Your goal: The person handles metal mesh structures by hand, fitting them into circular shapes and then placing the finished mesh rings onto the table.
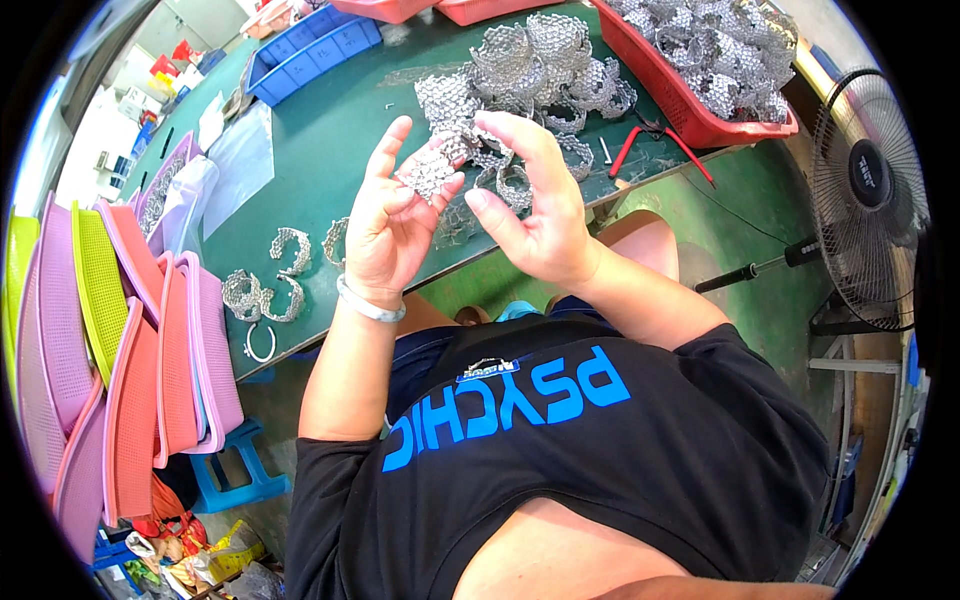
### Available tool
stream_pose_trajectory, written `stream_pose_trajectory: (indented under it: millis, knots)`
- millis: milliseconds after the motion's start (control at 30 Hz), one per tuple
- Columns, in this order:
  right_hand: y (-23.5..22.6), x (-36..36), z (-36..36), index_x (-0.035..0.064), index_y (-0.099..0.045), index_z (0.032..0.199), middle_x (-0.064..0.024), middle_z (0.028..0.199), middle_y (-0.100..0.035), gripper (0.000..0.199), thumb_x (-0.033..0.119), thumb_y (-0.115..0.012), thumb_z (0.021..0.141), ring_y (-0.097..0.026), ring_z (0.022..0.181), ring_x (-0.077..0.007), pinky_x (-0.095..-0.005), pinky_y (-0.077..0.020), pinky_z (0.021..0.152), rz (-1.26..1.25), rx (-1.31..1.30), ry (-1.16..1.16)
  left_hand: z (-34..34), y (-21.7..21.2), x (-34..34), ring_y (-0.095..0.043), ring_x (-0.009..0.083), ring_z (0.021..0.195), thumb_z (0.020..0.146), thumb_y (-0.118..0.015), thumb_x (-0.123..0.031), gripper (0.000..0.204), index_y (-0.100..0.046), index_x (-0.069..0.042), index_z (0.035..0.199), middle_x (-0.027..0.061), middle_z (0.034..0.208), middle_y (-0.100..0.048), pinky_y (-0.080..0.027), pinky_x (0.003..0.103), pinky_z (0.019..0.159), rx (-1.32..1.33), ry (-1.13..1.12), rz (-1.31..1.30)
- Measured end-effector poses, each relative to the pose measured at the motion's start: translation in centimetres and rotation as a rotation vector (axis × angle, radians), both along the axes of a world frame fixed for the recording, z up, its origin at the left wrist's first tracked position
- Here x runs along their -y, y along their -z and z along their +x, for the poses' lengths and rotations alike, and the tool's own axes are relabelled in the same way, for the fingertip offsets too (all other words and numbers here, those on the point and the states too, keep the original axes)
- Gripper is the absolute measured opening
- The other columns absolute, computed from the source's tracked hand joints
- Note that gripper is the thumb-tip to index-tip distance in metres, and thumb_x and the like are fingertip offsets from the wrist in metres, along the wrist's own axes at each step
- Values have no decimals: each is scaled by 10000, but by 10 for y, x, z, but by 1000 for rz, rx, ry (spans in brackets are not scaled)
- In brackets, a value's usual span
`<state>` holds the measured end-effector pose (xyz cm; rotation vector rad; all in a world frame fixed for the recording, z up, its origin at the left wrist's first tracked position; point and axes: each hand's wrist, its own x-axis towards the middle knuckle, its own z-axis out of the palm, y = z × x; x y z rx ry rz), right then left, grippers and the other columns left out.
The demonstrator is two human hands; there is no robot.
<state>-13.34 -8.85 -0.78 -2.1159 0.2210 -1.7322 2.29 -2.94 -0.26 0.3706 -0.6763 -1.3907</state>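
Above the near edge of a green counter, a person in a black T-shirt with blue lettering holds a silver linked-metal piece in the left hand, whose fingers grip it with the palm turned upward. Opposite, the right hand hangs open, thumb and fingers curved apart just beside the piece; whether a fingertip touches it cannot be told. A pale bangle circles the left wrist.

Just beyond the hands, a heap of silver linked bands spreads across the counter, with red-handled pliers open near its right side. At the counter's right end, a red basket brims with more bands. Toward the near left corner lie a few curled bands and a smooth open cuff, while a blue crate sits near the far side.

Off the left edge, purple, green and coral baskets stand nested together beside a blue stool. To the right stands a black fan.
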Motion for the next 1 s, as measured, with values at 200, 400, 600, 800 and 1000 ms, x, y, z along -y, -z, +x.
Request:
stream_pose_trajectory:
  millis: [200,400,600,800,1000]
  knots:
    - [5,3,5,-22,-418,1210,-177,1135,-509,570,155,-699,746,-509,1051,-272,-343,-402,884,336,-48,-143,-3,1,0,-449,351,1151,729,-494,-73,701,-209,-13,1367,249,1280,-396,-333,444,1004,170,-68,-10]
    - [2,2,2,24,-353,1295,-117,1172,-492,594,177,-652,805,-467,1104,-186,-315,-369,907,381,-133,-161,-4,1,0,-452,358,1144,715,-504,-63,713,-212,0,1362,259,1258,-414,-333,447,1003,175,-89,1]
    - [4,3,3,27,-353,1294,-109,1147,-502,605,165,-663,794,-469,1087,-173,-304,-371,899,431,-119,-182,-6,0,0,-456,359,1139,712,-507,-61,712,-221,2,1360,260,1246,-427,-334,447,1001,196,-109,19]
    - [4,3,3,24,-355,1291,-106,1138,-503,611,160,-672,787,-472,1066,-161,-299,-369,898,447,-107,-197,-5,2,0,-460,354,1136,720,-504,-63,708,-217,-2,1365,260,1252,-425,-344,442,993,210,-104,5]
    - [6,3,4,14,-337,1296,-102,1138,-493,622,119,-672,783,-468,1054,-160,-299,-365,904,461,-94,-227,-5,3,-1,-467,349,1131,721,-500,-51,699,-226,-1,1362,255,1248,-432,-358,433,984,203,-98,10]
